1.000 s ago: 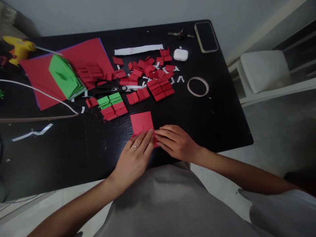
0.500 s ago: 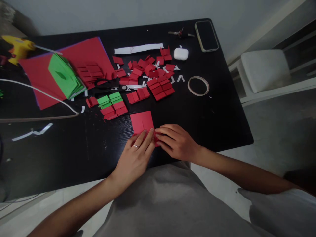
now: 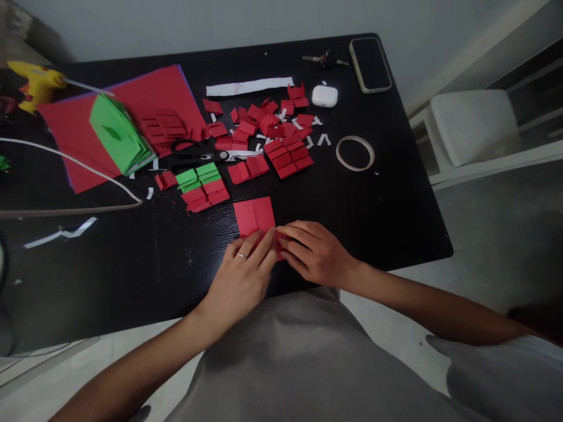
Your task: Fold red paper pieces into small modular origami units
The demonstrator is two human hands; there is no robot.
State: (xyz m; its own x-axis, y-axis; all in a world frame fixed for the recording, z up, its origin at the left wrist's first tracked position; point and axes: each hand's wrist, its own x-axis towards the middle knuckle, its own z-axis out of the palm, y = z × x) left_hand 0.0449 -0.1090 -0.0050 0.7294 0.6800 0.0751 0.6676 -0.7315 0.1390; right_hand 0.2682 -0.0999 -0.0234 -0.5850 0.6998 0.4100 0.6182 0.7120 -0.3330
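A square of red paper with a crease down its middle lies near the table's front edge. My left hand, a ring on one finger, presses its lower part down with bent fingers held together. From the other side, my right hand grips the lower right edge between thumb and fingertips. The fingertips of both hands almost meet there, and they hide the paper's lower portion. Just beyond lie a folded green-and-red paper block, a folded red strip and a larger folded red block.
Scissors lie among small red folded pieces and white scraps. Green sheets rest on large red sheets. A yellow glue gun, white cable, tape ring, white earbud case and phone surround them.
The view has shifted slightly. Both hands stay at the red paper with nearly the same grip, and the crease on its upper half shows a little more clearly.
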